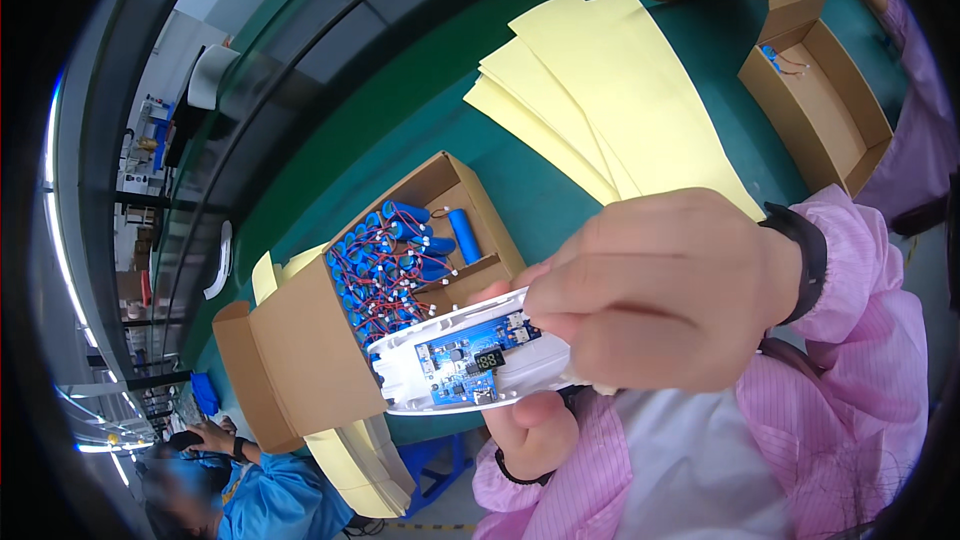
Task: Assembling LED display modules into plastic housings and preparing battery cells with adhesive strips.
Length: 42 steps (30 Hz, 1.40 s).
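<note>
A long white plastic housing point(400, 395) is held up near the middle, its inner side facing me. Inside it sits a blue circuit board point(455, 360) with a small black digit display point(487, 361) and several metal ports. My left hand point(535, 435) grips the housing from beneath, with fingertips showing at its far edge. Over the right end of the housing my right hand point(650, 290) is closed, its fingers at small white connectors point(520, 328) on the board. What those fingers pinch is hidden behind them.
Just beyond the housing, an open cardboard box point(465, 180) holds many blue cylindrical batteries point(385, 260) with red and black leads. Yellow sheets point(640, 90) lie on the green table point(420, 140). Another open box point(840, 130) stands far right near a person's arm. A person in blue point(285, 500) is lower left.
</note>
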Each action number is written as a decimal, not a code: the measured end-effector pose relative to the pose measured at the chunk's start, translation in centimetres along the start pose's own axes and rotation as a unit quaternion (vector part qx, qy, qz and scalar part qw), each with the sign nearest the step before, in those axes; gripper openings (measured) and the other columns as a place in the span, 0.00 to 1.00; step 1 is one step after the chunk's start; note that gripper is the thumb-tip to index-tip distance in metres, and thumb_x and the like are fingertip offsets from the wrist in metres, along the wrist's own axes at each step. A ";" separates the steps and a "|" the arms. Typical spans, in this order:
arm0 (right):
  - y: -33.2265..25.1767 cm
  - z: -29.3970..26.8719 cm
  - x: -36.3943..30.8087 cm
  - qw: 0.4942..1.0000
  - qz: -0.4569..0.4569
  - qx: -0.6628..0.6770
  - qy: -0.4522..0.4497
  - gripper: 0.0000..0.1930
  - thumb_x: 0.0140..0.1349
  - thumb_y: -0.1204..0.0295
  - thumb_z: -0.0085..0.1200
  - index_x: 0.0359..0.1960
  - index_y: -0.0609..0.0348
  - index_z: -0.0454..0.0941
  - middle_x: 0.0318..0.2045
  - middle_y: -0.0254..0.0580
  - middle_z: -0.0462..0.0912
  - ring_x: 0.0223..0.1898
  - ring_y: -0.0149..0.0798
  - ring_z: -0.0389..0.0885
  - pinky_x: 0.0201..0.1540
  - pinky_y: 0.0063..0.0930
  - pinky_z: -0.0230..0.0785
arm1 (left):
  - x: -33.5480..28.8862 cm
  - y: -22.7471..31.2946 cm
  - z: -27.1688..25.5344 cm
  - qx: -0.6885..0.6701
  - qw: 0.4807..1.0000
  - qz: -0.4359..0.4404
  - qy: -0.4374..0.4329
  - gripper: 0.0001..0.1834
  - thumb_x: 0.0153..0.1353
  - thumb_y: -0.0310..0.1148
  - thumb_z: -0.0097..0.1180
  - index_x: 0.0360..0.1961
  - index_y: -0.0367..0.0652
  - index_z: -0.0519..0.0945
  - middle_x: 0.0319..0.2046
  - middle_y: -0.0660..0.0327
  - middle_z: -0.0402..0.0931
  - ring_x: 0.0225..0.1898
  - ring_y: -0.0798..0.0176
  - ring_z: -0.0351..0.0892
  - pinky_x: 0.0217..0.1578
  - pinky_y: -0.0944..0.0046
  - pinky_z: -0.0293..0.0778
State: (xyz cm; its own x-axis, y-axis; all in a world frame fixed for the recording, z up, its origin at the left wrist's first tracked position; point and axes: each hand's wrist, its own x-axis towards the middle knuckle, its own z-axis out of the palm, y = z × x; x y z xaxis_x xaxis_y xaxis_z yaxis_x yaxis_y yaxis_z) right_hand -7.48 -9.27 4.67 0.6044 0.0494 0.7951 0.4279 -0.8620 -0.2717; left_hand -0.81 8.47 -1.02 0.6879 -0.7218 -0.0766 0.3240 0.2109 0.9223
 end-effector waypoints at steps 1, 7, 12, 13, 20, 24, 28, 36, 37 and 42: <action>0.1 0.0 0.1 1.000 0.007 0.009 0.005 0.09 0.50 0.77 0.59 0.21 0.58 0.69 0.28 0.47 0.80 0.23 0.40 0.81 0.24 0.26 0.76 | 0.3 0.2 0.6 -0.010 0.999 0.024 -0.020 0.43 0.59 0.51 0.59 0.66 0.37 0.54 0.63 0.43 0.60 0.64 0.49 0.62 0.64 0.49 0.57; 0.1 -0.1 0.1 0.997 0.041 0.066 0.018 0.09 0.46 0.81 0.61 0.22 0.60 0.70 0.28 0.46 0.81 0.22 0.40 0.80 0.21 0.25 0.75 | 0.6 0.6 1.3 -0.010 0.999 0.035 -0.010 0.44 0.57 0.52 0.61 0.66 0.38 0.55 0.61 0.44 0.62 0.63 0.50 0.63 0.63 0.49 0.58; -0.1 0.0 -0.3 0.991 0.097 0.089 0.012 0.09 0.46 0.82 0.61 0.22 0.59 0.71 0.28 0.44 0.81 0.21 0.39 0.79 0.21 0.24 0.74 | 0.2 0.0 0.9 -0.027 0.998 0.051 0.003 0.44 0.58 0.52 0.61 0.65 0.39 0.55 0.62 0.45 0.61 0.62 0.51 0.63 0.63 0.49 0.58; -0.1 0.0 -0.4 0.993 0.085 0.076 0.028 0.09 0.45 0.82 0.61 0.22 0.58 0.71 0.29 0.44 0.81 0.21 0.39 0.78 0.21 0.24 0.73 | 0.3 0.1 0.9 -0.020 0.998 0.052 -0.005 0.44 0.58 0.53 0.60 0.66 0.39 0.55 0.62 0.46 0.61 0.63 0.51 0.63 0.63 0.49 0.58; -0.5 0.3 -0.1 0.989 0.090 0.103 0.049 0.09 0.45 0.84 0.60 0.23 0.58 0.72 0.29 0.42 0.81 0.21 0.38 0.77 0.20 0.23 0.72 | 0.3 0.6 0.3 0.090 0.984 0.123 -0.088 0.38 0.66 0.51 0.50 0.67 0.36 0.54 0.63 0.55 0.62 0.62 0.55 0.65 0.60 0.52 0.65; -0.9 0.2 -0.3 0.980 0.161 0.112 0.041 0.13 0.46 0.84 0.61 0.20 0.54 0.67 0.29 0.40 0.82 0.21 0.35 0.77 0.20 0.21 0.70 | 0.1 0.0 -0.6 0.101 0.985 0.112 -0.083 0.39 0.66 0.53 0.49 0.67 0.36 0.54 0.62 0.54 0.62 0.62 0.55 0.65 0.61 0.52 0.65; -0.7 0.5 -0.7 0.962 0.244 0.115 0.051 0.20 0.43 0.83 0.65 0.17 0.51 0.61 0.28 0.39 0.83 0.21 0.33 0.77 0.21 0.20 0.68 | -0.1 -2.8 -3.3 0.095 0.981 0.169 0.029 0.41 0.65 0.56 0.48 0.67 0.36 0.54 0.62 0.51 0.62 0.62 0.53 0.65 0.61 0.51 0.63; -0.4 0.5 -0.6 0.975 0.183 0.099 0.072 0.18 0.42 0.84 0.64 0.18 0.53 0.64 0.26 0.38 0.82 0.21 0.34 0.76 0.21 0.20 0.69 | 0.8 1.0 1.2 0.073 0.995 0.059 -0.024 0.52 0.54 0.60 0.60 0.66 0.32 0.52 0.61 0.49 0.61 0.60 0.56 0.65 0.60 0.56 0.60; -0.2 0.5 -0.6 0.979 0.167 0.094 0.072 0.16 0.42 0.85 0.63 0.19 0.53 0.66 0.25 0.37 0.81 0.21 0.34 0.76 0.21 0.20 0.69 | 0.8 0.9 1.0 0.084 0.994 0.056 -0.033 0.51 0.56 0.59 0.59 0.66 0.32 0.52 0.61 0.49 0.61 0.60 0.56 0.64 0.60 0.56 0.60; -0.3 -0.5 -0.3 0.987 0.147 0.062 0.020 0.11 0.45 0.84 0.61 0.20 0.56 0.70 0.24 0.36 0.80 0.20 0.36 0.75 0.21 0.23 0.68 | 0.7 0.4 0.3 0.149 0.985 0.076 -0.049 0.46 0.61 0.55 0.56 0.66 0.31 0.52 0.62 0.48 0.58 0.61 0.56 0.62 0.60 0.56 0.59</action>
State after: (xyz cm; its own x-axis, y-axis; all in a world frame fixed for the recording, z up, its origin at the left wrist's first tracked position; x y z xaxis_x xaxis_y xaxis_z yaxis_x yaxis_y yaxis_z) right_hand -8.14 -9.26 4.83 0.6886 -0.2161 0.6922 0.3185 -0.7674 -0.5565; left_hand -0.42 7.84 -0.58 0.6431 -0.7599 0.0946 0.0074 0.1297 0.9915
